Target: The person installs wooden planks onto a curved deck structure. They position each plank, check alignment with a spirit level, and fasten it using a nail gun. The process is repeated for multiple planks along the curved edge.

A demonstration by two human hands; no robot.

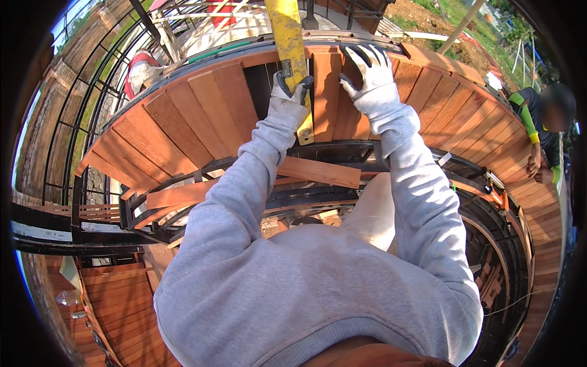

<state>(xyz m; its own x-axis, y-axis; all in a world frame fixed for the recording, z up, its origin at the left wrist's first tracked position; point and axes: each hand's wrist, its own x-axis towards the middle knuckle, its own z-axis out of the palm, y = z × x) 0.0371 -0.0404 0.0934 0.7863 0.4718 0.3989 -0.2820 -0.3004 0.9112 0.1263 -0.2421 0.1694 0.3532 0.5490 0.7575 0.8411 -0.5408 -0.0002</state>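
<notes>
Currently, head view: my left grip (290,98), gloved, clasps a yellow bar (295,55), which spans the curved plank deck (177,116) from beyond its outer edge to its inner edge. Dark gap (259,85) just left of the bar. My right grip (372,72) loose, spread over the deck near its outer edge. Board (321,172) below the inner edge. Co-worker's hand (534,162) at the deck's right-hand outer edge.
</notes>
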